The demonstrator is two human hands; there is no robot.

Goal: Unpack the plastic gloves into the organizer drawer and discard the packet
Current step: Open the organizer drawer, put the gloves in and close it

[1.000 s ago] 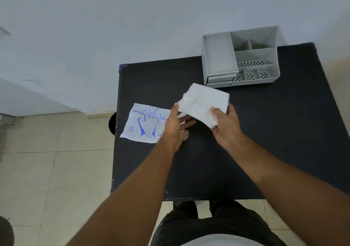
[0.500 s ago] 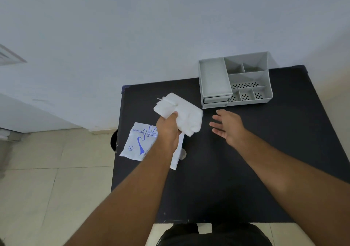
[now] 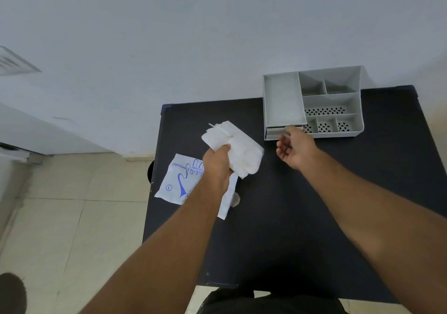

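Note:
My left hand grips a folded stack of translucent white plastic gloves above the black table. The empty packet, white with a blue hand print, lies flat at the table's left edge, partly hidden under my left wrist. A grey organizer stands at the table's far side, with a small drawer at its lower left front. My right hand is open, fingers spread, fingertips touching the drawer front. The drawer looks barely pulled out.
A white wall rises behind the table. Beige floor tiles lie to the left. A small scrap of clear plastic rests on the table beside my left forearm. The organizer's open compartments hold nothing.
My right hand let go of the gloves and moved forward to the drawer front. My left hand keeps the stack alone, lifted slightly left.

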